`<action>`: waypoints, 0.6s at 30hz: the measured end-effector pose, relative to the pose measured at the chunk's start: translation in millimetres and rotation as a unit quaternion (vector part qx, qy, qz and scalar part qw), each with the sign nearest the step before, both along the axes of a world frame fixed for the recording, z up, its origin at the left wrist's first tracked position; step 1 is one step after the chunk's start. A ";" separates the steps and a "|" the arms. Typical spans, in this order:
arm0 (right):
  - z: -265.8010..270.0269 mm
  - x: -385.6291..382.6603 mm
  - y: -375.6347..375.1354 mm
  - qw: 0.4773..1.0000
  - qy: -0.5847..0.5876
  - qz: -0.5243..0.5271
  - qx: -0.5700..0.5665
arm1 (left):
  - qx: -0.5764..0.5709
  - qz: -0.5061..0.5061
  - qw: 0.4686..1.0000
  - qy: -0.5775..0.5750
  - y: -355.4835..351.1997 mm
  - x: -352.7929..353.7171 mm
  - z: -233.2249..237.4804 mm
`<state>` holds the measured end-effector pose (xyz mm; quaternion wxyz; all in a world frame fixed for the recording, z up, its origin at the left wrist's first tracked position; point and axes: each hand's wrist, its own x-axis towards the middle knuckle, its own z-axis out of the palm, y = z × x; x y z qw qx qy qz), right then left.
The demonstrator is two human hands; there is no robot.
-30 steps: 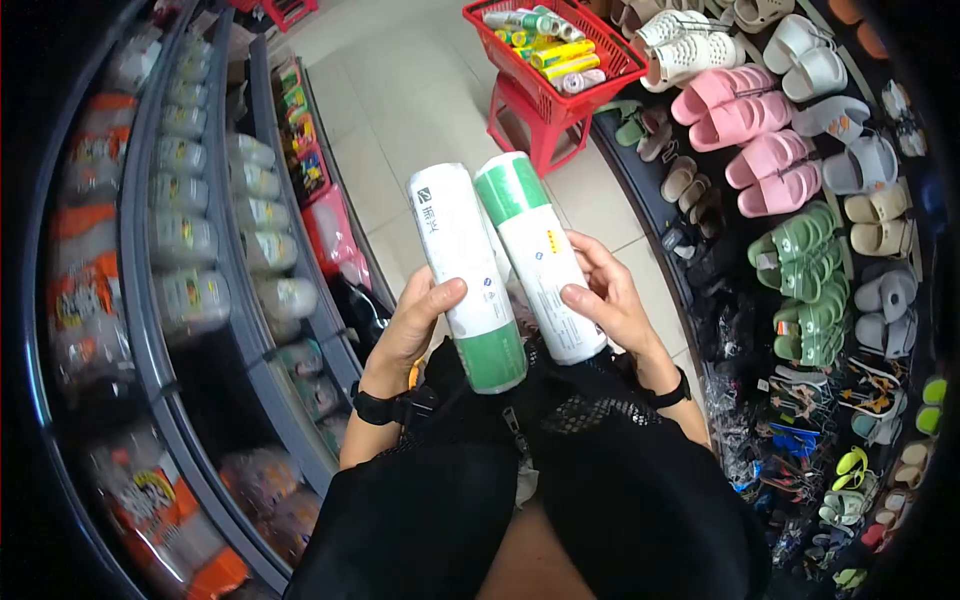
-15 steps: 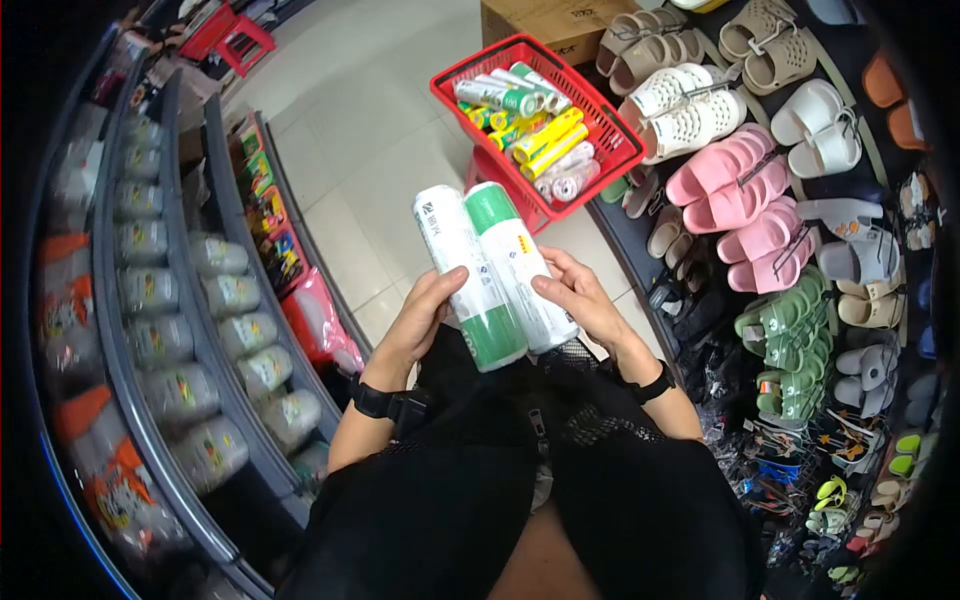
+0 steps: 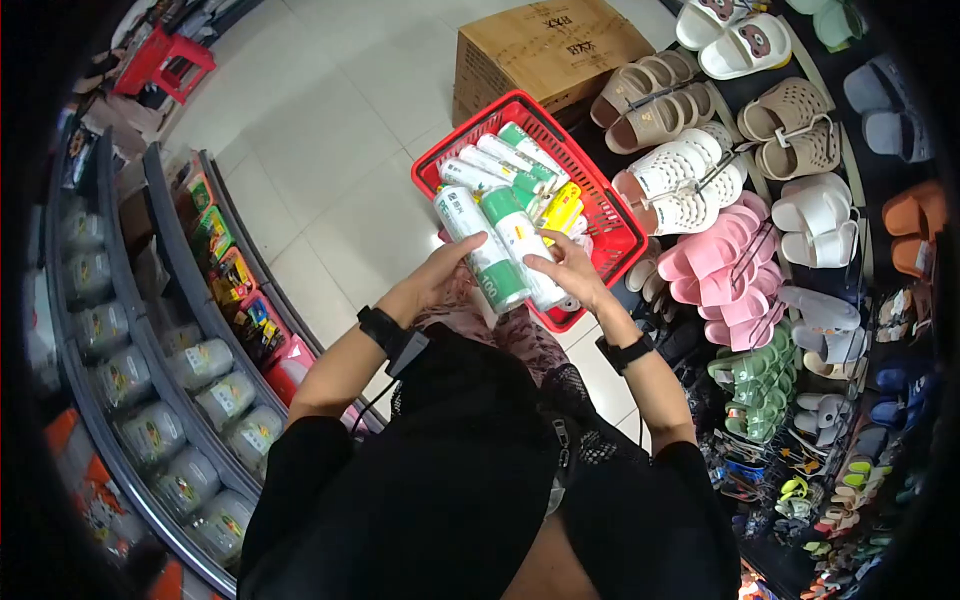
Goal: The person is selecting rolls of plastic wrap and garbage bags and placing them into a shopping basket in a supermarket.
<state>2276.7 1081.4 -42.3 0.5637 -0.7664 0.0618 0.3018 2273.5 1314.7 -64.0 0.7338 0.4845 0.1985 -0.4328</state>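
Note:
Two white-and-green rolls are held side by side over the near part of a red basket. My left hand (image 3: 442, 270) is closed round the left roll (image 3: 482, 250), which has green at its near end. The right roll (image 3: 522, 245), green at its far end, is in my right hand (image 3: 574, 272), with the thumb on top. Inside the red basket (image 3: 622, 222) lie more white-and-green rolls (image 3: 515, 160) and yellow packs (image 3: 562, 208), partly hidden by the held rolls.
Behind the basket stands a cardboard box (image 3: 540, 55). Racks of slippers (image 3: 720, 255) line the right side. On the left are shelves with clear jars (image 3: 155, 430) and colourful packets (image 3: 235, 275). A red stool (image 3: 168, 62) is at the far left.
Both hands, still holding the two rolls, have moved forward and now overlap the basket. The view has shifted, so the basket appears lower and more of the box shows.

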 end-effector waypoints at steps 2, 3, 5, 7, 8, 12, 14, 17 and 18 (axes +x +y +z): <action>-11.0 33.5 -0.7 0.999 -0.014 0.004 -0.038 | -0.002 -0.031 1.000 -0.007 1.3 29.6 -10.0; -16.0 49.0 -3.2 0.993 -0.036 0.018 -0.110 | -0.012 -0.045 0.999 -0.013 -0.9 43.3 -15.9; -26.6 79.5 -5.1 0.971 -0.078 0.050 -0.220 | -0.022 -0.046 0.999 -0.002 -5.5 66.4 -32.8; -32.6 110.8 -8.2 0.957 -0.087 0.064 -0.270 | -0.035 -0.043 0.998 -0.001 -11.2 86.7 -34.6; -27.9 127.2 -7.5 0.945 -0.088 0.076 -0.306 | -0.048 -0.043 0.998 -0.009 -16.8 96.8 -32.2; -74.9 166.8 -18.9 0.935 -0.161 0.068 -0.309 | -0.031 -0.022 0.999 0.014 -29.2 119.8 -55.6; -80.7 184.6 -17.1 0.929 -0.189 0.068 -0.310 | -0.006 0.002 1.000 0.014 -35.3 143.4 -55.2; -95.3 186.8 -14.3 0.958 -0.149 0.052 -0.241 | 0.021 -0.003 0.998 0.067 -46.1 160.9 -86.0; -94.6 184.7 -12.7 0.958 -0.144 0.050 -0.241 | 0.044 0.025 0.996 0.072 -48.9 165.2 -92.9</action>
